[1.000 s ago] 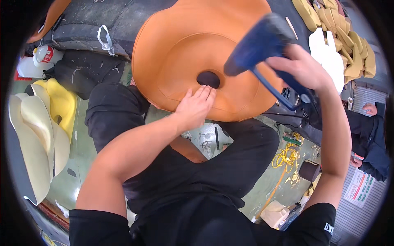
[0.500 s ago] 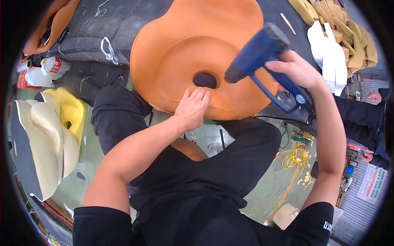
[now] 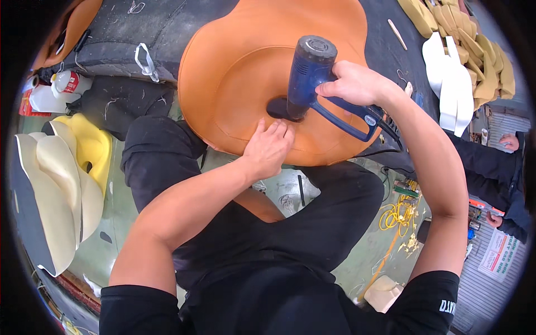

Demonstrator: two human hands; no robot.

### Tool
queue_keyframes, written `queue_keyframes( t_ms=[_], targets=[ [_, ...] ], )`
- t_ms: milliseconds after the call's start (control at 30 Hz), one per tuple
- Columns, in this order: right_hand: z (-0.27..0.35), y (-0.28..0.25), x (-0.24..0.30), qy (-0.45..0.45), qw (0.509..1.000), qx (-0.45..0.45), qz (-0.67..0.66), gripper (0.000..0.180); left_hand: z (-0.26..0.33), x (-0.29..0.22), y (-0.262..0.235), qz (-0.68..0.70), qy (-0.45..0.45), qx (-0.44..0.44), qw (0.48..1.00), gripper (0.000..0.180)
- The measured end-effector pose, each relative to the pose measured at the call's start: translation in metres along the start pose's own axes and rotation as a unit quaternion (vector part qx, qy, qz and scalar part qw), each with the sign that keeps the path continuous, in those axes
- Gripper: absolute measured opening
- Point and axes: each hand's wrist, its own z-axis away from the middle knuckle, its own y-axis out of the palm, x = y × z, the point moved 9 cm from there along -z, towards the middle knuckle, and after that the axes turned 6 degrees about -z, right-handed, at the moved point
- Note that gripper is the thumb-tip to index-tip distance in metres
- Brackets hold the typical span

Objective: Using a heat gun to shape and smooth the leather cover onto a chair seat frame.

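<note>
An orange-tan leather-covered seat cushion (image 3: 223, 84) leans across my knees and the dark worktop. Near its front edge is a round dark hole (image 3: 274, 106). My left hand (image 3: 267, 148) lies on the leather just below the hole, palm down, fingers stretched out with their tips by its rim. In my right hand (image 3: 357, 84) is a blue heat gun (image 3: 310, 78), held by its handle. Its nozzle points down at the hole's right side, close to my left fingertips. The nozzle hides part of the rim.
A black-covered worktop (image 3: 162, 33) carries a white strap loop (image 3: 146, 62) and a thin stick (image 3: 397, 33). Tan foam pieces (image 3: 486, 56) and white strips (image 3: 446, 84) sit at right. Foam cushions (image 3: 61, 190) stand left, near white bottles (image 3: 70, 84). Another person's sleeve (image 3: 486, 162) shows at right.
The heat gun has swung left and turned from a slant to nozzle-down at the hole, my right hand moving with it. My left hand has stayed by the rim, with slight movement.
</note>
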Motion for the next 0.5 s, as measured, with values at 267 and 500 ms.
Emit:
queue_keyframes(
  t_ms=[267,500],
  targets=[
    [0.021,-0.013,-0.014,0.05,0.999,0.008,-0.016,0.042,0.003,0.003,0.006,-0.016,-0.003,-0.017,1.0,0.099],
    [0.176,-0.07,-0.088,-0.01,0.851,-0.325,-0.413,0.036,-0.016,0.061,-0.03,0.233,-0.073,-0.063,0.968,0.072]
  ],
)
